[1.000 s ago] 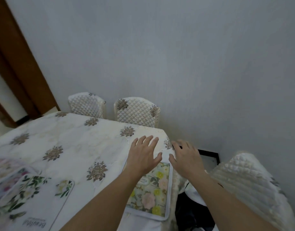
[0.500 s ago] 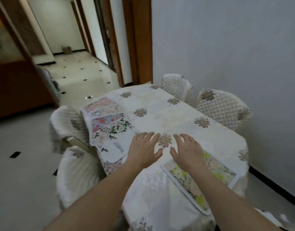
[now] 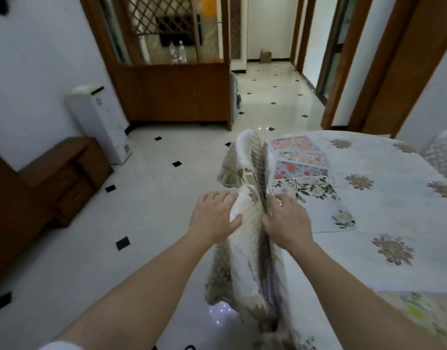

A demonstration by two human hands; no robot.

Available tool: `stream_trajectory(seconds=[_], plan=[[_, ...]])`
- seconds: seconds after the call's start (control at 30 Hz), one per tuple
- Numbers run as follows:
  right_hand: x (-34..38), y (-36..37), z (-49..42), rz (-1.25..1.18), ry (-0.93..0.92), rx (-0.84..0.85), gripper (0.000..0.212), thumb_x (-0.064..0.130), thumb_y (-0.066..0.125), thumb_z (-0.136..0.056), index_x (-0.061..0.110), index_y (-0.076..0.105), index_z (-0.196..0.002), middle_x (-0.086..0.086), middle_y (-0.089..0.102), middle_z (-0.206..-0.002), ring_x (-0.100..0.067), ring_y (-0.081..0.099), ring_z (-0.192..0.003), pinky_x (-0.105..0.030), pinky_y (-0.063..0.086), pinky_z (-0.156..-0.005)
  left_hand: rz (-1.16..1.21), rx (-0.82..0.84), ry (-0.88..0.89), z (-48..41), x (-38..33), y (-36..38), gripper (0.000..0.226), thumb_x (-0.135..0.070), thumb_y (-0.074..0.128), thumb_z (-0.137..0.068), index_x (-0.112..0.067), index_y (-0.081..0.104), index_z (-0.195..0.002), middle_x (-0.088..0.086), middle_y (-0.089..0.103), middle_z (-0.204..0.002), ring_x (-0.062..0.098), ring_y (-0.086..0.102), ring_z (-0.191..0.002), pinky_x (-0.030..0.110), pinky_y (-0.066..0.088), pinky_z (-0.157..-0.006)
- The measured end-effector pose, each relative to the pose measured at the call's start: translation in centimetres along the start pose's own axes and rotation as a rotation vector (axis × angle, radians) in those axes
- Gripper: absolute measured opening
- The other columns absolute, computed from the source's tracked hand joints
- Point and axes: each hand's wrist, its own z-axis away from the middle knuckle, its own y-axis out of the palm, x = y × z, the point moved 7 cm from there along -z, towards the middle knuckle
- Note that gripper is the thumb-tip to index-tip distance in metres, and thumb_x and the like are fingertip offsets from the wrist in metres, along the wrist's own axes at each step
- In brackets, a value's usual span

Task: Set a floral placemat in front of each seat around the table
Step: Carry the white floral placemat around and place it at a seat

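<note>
The stacked mats [image 3: 316, 189] are reached for, likely to lay the next one: left hand [image 3: 212, 219] spread, right hand's [image 3: 288, 224] grip cannot be told.

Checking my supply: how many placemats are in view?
5 placemats: four overlapping beside the right hand, one on the table's near corner. Others may hide beneath.

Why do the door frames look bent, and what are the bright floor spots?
In the head view, the wide-angle lens bows the door frames near the edges; the glossy floor mirrors light, leaving glare spots near the cabinet and beside the chair cover; the left hand and right hand look slightly smeared, likely motion blur.
</note>
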Motion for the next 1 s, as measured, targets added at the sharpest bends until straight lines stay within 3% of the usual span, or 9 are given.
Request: stream_trajectory(seconds=[0.1,0.23,0.43,0.63,0.83,1.0], plan=[[4.8,2.3,-2.4,-0.011,-0.081,0.031,0.054,0.044,0.048,-0.085,0.019,0.051,-0.132,-0.009,0.059,-0.125,-0.030,0.054,-0.114,-0.044,0.045,-0.092,-0.006,0.005,-0.082,0.9,5.5,0.4,0.062,-0.057,0.043,-0.087,-0.026,0.045,-0.140,-0.003,0.055,-0.137,0.023,0.051,-0.123,0.040,0.040,-0.100],[9.7,5.8,-6.0,-0.002,-0.145,0.055,0.052,0.045,0.050,-0.087,0.021,0.049,-0.133,-0.007,0.057,-0.129,-0.029,0.051,-0.119,-0.044,0.041,-0.096,-0.008,-0.015,-0.159,0.8,11.9,1.5,0.061,-0.058,0.038,-0.082,-0.024,0.053,-0.131,-0.003,0.061,-0.127,0.025,0.057,-0.114,0.040,0.045,-0.092],[15.3,11.6,-14.0,0.036,-0.144,0.081,0.052,0.045,0.048,-0.088,0.023,0.046,-0.135,-0.007,0.055,-0.131,-0.028,0.050,-0.121,-0.043,0.039,-0.097,0.038,-0.005,-0.167,-3.9,21.6,5.2,0.058,-0.055,0.049,-0.085,-0.024,0.050,-0.135,-0.005,0.059,-0.131,0.023,0.054,-0.118,0.040,0.044,-0.094],[19.2,16.5,-21.6,0.066,-0.086,0.136,0.052,0.045,0.049,-0.088,0.023,0.046,-0.135,-0.006,0.055,-0.131,-0.028,0.050,-0.120,-0.042,0.040,-0.095,0.063,0.008,-0.162,-10.1,31.3,7.7,0.066,-0.059,0.033,-0.081,-0.024,0.051,-0.134,-0.003,0.059,-0.131,0.023,0.055,-0.118,0.040,0.045,-0.092],[20.0,18.7,-26.6,0.105,-0.039,0.167,0.048,0.044,0.048,-0.089,0.023,0.048,-0.133,-0.005,0.056,-0.127,-0.027,0.050,-0.116,-0.041,0.040,-0.092,0.083,0.024,-0.109,-15.4,35.6,9.5,0.057,-0.053,0.047,-0.086,-0.025,0.048,-0.137,-0.004,0.057,-0.135,0.023,0.052,-0.121,0.040,0.043,-0.095],[19.4,19.5,-30.5,0.094,-0.011,0.150,0.048,0.043,0.048,-0.089,0.023,0.048,-0.133,-0.005,0.055,-0.127,-0.027,0.050,-0.117,-0.041,0.039,-0.095,0.089,0.075,-0.058,-19.5,36.0,11.4,0.058,-0.053,0.048,-0.088,-0.026,0.045,-0.139,-0.004,0.054,-0.138,0.023,0.049,-0.125,0.040,0.041,-0.098]])
